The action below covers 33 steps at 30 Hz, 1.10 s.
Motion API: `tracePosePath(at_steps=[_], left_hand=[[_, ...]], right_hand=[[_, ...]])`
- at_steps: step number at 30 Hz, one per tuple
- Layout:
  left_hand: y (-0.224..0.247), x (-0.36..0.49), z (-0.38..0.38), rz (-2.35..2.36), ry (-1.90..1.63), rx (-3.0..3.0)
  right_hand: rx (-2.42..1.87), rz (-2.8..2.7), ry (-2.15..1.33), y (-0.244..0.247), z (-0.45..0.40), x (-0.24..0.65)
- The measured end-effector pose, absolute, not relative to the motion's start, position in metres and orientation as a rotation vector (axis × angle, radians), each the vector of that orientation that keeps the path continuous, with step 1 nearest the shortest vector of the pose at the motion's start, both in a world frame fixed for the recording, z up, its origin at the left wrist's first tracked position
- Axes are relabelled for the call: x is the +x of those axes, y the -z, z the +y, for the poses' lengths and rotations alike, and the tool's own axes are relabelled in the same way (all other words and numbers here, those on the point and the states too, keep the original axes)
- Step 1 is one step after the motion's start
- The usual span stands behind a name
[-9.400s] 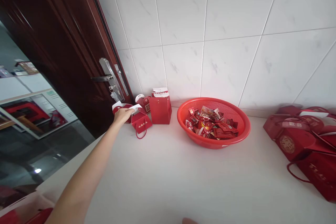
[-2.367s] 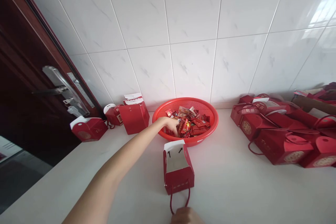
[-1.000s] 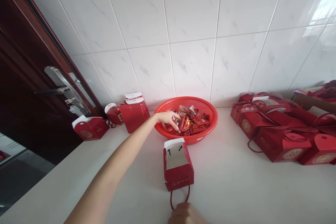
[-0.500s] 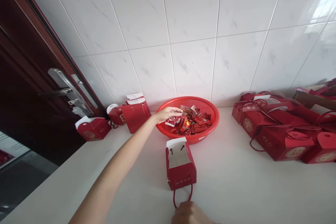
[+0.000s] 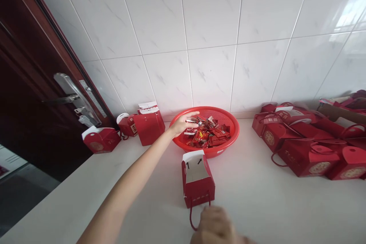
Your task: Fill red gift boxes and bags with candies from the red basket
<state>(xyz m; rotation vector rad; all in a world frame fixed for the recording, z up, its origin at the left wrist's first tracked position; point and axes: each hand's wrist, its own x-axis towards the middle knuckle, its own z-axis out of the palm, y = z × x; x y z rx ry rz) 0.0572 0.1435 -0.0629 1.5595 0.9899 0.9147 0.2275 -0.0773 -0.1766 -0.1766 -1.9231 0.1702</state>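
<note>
My left hand (image 5: 184, 124) is inside the left part of a red plastic basket (image 5: 235, 131), with thumb and fingers apart over small red-wrapped packets (image 5: 215, 135). I see nothing held between those fingers. In front of the basket stands an open red gift box (image 5: 198, 190) with a white interior and dark cord ends inside it. Its red cord handle (image 5: 191, 219) hangs toward me. Beside the cord, my right hand (image 5: 214, 225) is curled closed and blurred; whatever its fingers may hold is hidden.
Several red gift boxes (image 5: 305, 156) cluster on the right of the white tabletop (image 5: 148, 206). More red boxes (image 5: 148, 127) stand at the back left, near a dark door (image 5: 28, 84) with a metal handle. A tiled wall (image 5: 211, 72) rises behind.
My right hand has moved up and slightly right, closer to the box. My left hand has shifted slightly over the packets, its fingers now more spread. The view has shifted slightly.
</note>
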Motion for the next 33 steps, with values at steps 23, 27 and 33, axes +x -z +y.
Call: tracePosePath(at_steps=[23, 27, 33], left_hand=[[0.069, 0.074, 0.135, 1.012, -1.131, 1.374], [0.069, 0.072, 0.136, 1.011, -1.168, 1.348], [0.065, 0.075, 0.132, 0.929, -1.154, 1.351]], right_hand=[[-1.28, -1.691, -0.728, 0.079, 0.119, 0.263], [-1.243, -1.608, -0.776, 0.081, 0.121, 0.262], [-0.982, -1.644, -1.004, 0.079, 0.115, 0.257]])
